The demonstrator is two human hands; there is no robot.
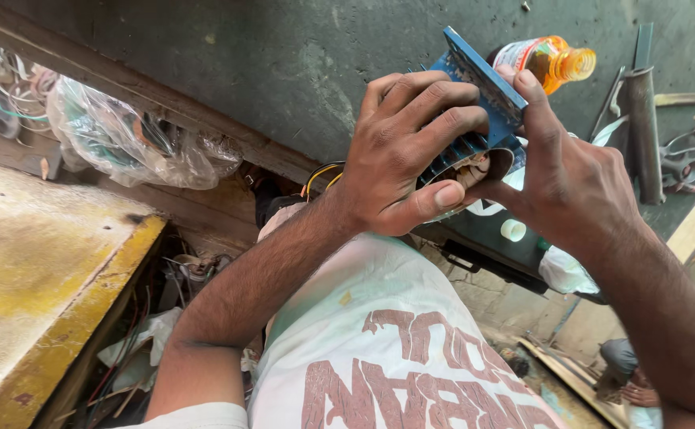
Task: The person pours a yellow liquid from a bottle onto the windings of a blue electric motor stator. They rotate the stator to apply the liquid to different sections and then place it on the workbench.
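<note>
My left hand point(401, 151) wraps around a blue finned electrical part point(478, 87) with a flat blue plate on top and dark ribs below. My right hand point(570, 171) grips the same part from the right, index finger along the plate's edge and thumb pressed under it. Yellow and black wires point(321, 176) trail out behind my left wrist. The part is held up in front of a dark green wall point(284, 63), above my white printed shirt point(379, 342). Most of the part is hidden by my fingers.
An orange-capped plastic bottle point(550, 59) lies behind the part. Metal bars and scissors-like tools point(685, 155) rest at the right. A clear plastic bag with wires point(125, 139) sits at the left, above a worn yellow board point(37, 270). Another person's hand point(637, 389) shows at the bottom right.
</note>
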